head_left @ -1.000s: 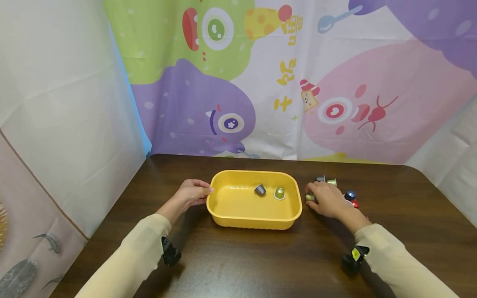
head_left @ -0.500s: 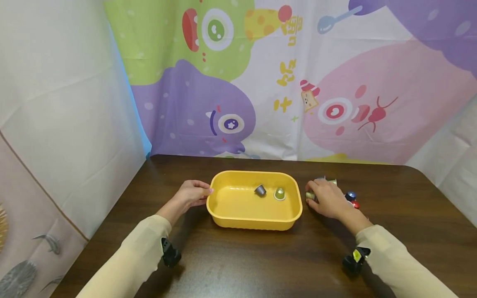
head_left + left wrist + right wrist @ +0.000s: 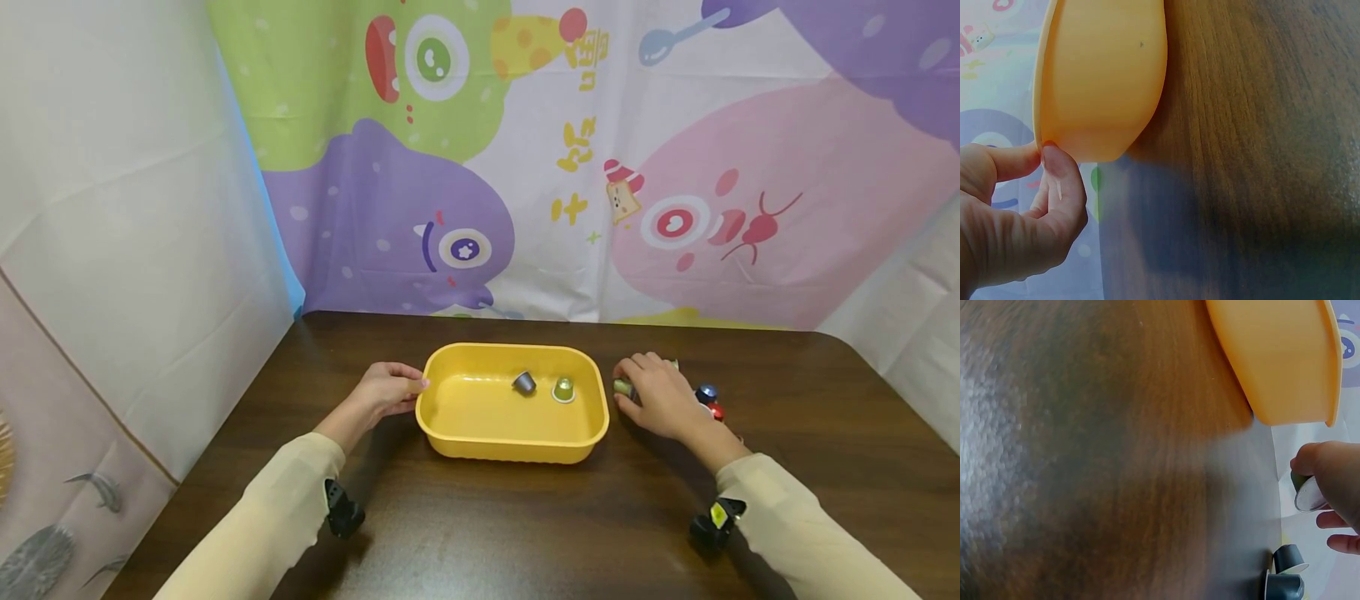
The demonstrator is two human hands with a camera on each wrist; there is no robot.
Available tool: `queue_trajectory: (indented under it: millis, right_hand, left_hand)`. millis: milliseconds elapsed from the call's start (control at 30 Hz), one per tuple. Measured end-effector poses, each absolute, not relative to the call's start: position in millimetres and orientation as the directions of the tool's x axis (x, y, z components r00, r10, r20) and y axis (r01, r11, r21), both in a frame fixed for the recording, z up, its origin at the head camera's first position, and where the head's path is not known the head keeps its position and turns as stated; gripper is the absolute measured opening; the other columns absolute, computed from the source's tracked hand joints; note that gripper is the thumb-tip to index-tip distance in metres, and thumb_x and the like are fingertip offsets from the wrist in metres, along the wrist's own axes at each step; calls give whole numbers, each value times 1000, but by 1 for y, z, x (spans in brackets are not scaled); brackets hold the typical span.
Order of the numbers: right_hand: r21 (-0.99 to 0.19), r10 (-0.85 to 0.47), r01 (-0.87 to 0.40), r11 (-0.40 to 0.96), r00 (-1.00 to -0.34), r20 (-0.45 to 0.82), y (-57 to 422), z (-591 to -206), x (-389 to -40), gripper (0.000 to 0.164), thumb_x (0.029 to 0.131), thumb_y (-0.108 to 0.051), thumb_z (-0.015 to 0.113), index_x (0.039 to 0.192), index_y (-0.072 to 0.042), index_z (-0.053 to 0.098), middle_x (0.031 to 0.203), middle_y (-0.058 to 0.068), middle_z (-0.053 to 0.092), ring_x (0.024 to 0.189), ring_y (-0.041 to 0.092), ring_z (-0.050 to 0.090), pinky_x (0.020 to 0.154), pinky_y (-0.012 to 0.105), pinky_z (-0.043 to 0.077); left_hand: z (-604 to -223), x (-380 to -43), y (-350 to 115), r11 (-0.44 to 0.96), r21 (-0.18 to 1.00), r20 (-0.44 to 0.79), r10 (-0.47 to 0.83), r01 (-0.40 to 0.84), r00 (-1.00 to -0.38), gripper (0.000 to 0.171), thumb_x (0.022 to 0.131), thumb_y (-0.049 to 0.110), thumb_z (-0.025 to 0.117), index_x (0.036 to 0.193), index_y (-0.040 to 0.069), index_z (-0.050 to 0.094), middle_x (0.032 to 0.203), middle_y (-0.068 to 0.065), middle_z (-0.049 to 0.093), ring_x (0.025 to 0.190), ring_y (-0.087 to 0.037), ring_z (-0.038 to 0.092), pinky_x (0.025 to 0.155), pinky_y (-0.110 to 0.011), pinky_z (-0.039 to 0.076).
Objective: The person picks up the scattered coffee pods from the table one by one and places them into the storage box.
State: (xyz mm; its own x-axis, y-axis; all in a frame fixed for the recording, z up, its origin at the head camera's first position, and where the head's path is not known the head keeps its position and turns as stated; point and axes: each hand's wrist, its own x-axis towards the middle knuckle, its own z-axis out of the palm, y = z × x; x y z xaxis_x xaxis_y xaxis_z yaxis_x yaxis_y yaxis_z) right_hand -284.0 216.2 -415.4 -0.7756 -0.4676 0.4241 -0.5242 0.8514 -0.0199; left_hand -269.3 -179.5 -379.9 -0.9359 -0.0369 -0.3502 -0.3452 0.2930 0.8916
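Note:
At the left end of the yellow tub [image 3: 480,448], my left hand [image 3: 382,392] pinches the rim between thumb and fingers; the left wrist view shows the thumb [image 3: 1057,162] against the rim. Inside the tub are a dark grey coffee capsule [image 3: 524,383] lying tipped and a green coffee capsule [image 3: 563,389] standing on its wide rim. My right hand [image 3: 660,396], just right of the tub, holds another green coffee capsule [image 3: 623,388]. Its pale lid end [image 3: 1311,495] shows in the right wrist view, and the fingers hide the rest.
Right of my right hand sit a blue capsule [image 3: 706,393] and a red capsule [image 3: 716,411], partly behind the wrist. Two dark capsules [image 3: 1288,558] show low in the right wrist view. A printed cloth [image 3: 555,275] hangs behind the brown table [image 3: 480,525].
My right hand's fingers have lifted and shifted slightly, with the green capsule tilting between them. They now cover the dark capsule behind. My left hand and the tub stay put.

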Motion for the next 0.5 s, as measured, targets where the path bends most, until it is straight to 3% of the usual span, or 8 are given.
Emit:
queue_trajectory:
  millis: [500]
  right_hand:
    - [-48,-451,-512,858,-794,408,219,-415,-283,29,77,-21,77,99,-9,64,95,8,63,91,29,57,73,46,48]
  left_hand:
    - [-380,-269,-177,307,878,-366,-62,-367,-928,29,92,11,64,115,-5,58,94,-7,54,77,-13,55,76,-26,59]
